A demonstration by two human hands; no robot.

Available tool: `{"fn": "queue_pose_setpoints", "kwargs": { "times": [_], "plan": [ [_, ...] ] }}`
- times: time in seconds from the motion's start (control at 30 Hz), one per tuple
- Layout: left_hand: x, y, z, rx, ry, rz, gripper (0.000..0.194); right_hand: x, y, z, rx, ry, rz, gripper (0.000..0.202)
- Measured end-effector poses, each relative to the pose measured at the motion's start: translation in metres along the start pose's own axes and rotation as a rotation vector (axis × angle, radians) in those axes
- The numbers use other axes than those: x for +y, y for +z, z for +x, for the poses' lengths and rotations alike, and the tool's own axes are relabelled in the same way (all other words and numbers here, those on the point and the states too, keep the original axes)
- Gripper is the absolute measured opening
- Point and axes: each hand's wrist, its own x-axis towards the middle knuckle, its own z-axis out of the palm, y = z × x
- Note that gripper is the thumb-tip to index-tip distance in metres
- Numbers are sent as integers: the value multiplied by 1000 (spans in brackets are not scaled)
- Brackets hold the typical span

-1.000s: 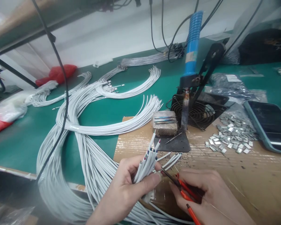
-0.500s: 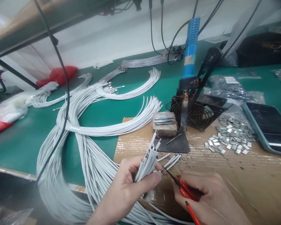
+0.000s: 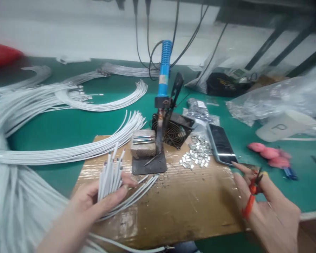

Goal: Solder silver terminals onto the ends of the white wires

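The left hand [image 3: 91, 207] is wrapped around white cables [image 3: 109, 181] above the cardboard [image 3: 179, 207]; the right hand [image 3: 274, 209], fingers half spread beside a phone [image 3: 221, 142], carries orange pliers [image 3: 249, 205]. Apparently light, springy and smooth, the cables seem best gripped below their delicate tips.

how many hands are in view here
2: the left hand grips a bundle of white cables at lower left; the right hand, at lower right beside the teal-edged black phone, holds an orange-handled metal tool. No others show.
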Motion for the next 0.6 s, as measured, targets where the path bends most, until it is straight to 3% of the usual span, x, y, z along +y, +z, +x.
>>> {"fn": "queue_pose_setpoints", "kwargs": {
  "times": [0.1,0.2,0.4,0.6],
  "plan": [
    [-2,0,4,-25,-133,-21,34,18,0,17,-23,-104,-115,24],
    [-2,3,7,24,-270,-140,42,29,8,28,-106,-202,-173,31],
    [1,10,17,142,-341,-219,41,30,16,35,-161,-301,-222,24],
    [-4,12,25,218,-373,-229,47,27,17,37,-178,-333,-232,31]
  ]
}}
